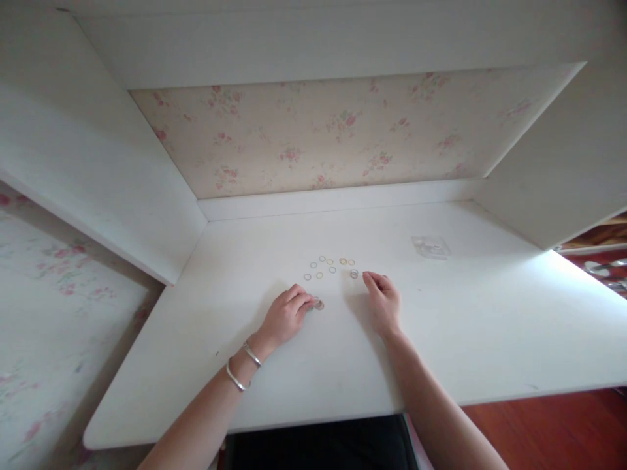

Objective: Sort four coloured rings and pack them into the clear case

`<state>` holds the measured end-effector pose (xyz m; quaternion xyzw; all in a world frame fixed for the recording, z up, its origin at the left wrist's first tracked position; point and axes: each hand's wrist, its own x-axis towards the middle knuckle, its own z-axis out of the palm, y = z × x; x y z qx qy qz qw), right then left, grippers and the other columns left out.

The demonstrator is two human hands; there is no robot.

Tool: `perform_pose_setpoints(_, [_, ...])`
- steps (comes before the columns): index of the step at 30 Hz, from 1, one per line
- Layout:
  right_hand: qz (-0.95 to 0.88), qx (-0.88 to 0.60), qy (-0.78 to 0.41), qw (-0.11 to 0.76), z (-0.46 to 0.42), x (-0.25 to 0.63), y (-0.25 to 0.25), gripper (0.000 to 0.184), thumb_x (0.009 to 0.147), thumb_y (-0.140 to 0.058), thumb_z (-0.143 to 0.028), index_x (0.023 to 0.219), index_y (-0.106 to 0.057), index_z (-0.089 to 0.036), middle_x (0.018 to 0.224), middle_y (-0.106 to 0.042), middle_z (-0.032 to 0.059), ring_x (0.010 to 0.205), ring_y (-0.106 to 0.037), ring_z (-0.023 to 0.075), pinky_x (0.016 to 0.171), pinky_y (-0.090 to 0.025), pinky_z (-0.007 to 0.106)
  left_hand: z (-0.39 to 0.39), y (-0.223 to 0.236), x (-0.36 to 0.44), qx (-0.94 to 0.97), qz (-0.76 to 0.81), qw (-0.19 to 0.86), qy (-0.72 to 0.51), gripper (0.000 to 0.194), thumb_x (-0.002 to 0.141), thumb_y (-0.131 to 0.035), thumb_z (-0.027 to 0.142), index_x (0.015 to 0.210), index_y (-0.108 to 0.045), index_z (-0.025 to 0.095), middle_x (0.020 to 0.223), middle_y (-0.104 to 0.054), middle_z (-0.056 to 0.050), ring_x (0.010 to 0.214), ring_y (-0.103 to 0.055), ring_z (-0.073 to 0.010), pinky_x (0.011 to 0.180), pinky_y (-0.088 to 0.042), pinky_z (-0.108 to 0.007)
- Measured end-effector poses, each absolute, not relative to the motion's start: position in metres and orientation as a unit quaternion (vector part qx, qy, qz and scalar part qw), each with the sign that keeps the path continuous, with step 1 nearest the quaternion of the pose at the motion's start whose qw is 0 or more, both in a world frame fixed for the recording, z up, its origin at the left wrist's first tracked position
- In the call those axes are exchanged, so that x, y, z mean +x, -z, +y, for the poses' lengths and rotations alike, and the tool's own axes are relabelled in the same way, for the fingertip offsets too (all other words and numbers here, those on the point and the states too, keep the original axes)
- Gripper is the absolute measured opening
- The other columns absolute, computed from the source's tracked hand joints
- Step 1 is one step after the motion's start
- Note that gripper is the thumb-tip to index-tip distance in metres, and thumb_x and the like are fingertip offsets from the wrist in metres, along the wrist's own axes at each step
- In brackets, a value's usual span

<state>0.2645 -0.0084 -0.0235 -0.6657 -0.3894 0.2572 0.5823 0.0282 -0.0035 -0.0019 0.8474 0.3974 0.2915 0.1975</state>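
Several thin small rings lie loosely grouped on the white desk, among them a yellowish ring (343, 261), a pale ring (307, 277) and a greyish pair of rings (354, 274). My left hand (285, 316), with two silver bangles (243, 369) at the wrist, rests below this group. Its fingertips pinch at a small cluster of rings (319, 304) on the desk. To the right of the group is my right hand (385, 303), thumb and fingers closed together close to the greyish pair. Whatever it may hold is too small to make out.
A clear plastic bag (431, 247) lies on the desk (490, 313) to the right. White side panels (98, 143) and a flowered back wall (318, 137) enclose the desk. Below the front edge are a dark seat (318, 447) and a reddish floor (553, 427).
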Motion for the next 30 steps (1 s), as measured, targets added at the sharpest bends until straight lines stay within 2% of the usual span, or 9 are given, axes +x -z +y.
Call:
perform_pose_setpoints(5, [-0.393,-0.671,-0.244,0.58,-0.009,0.263,0.024,0.036,0.076,-0.059,-0.05,0.087,-0.071,-0.018,0.083,-0.064,0.0049,0.075,-0.055,0.0174,0.072,-0.039,0.031,-0.003,0.007,0.031,0.879,0.373,0.15,-0.256,0.023,0.094,-0.042,0.027,0.093,-0.064,0.02,0.086,-0.06,-0.004,0.077,-0.056,-0.0144,0.074,-0.045,-0.029])
perform_pose_setpoints(16, [-0.4,-0.669,-0.25,0.574,-0.008,0.262,0.024,0.036,0.076,-0.059,-0.05,0.087,-0.07,-0.017,0.083,-0.063,0.0046,0.075,-0.055,0.0169,0.073,-0.039,0.031,-0.001,0.013,0.034,0.888,0.369,0.118,-0.25,0.022,0.093,-0.044,0.024,0.09,-0.065,0.02,0.084,-0.06,-0.003,0.072,-0.055,-0.0131,0.069,-0.045,-0.028])
perform_pose_setpoints(21, [-0.401,-0.667,-0.248,0.577,-0.008,0.262,0.024,0.037,0.076,-0.058,-0.051,0.087,-0.07,-0.017,0.082,-0.063,0.0048,0.075,-0.054,0.0171,0.072,-0.039,0.031,-0.002,0.012,0.033,0.878,0.372,0.144,-0.265,0.02,0.093,-0.045,0.026,0.092,-0.065,0.021,0.085,-0.059,-0.003,0.074,-0.054,-0.0128,0.071,-0.045,-0.028])
perform_pose_setpoints(30, [-0.396,-0.673,-0.251,0.573,-0.01,0.263,0.023,0.034,0.077,-0.059,-0.049,0.086,-0.07,-0.018,0.083,-0.063,0.0035,0.075,-0.055,0.0166,0.071,-0.039,0.03,0.007,0.01,0.021,0.764,0.469,0.262,-0.356,0.02,0.09,-0.048,0.031,0.089,-0.062,0.018,0.084,-0.056,-0.003,0.071,-0.053,-0.0115,0.067,-0.045,-0.024])
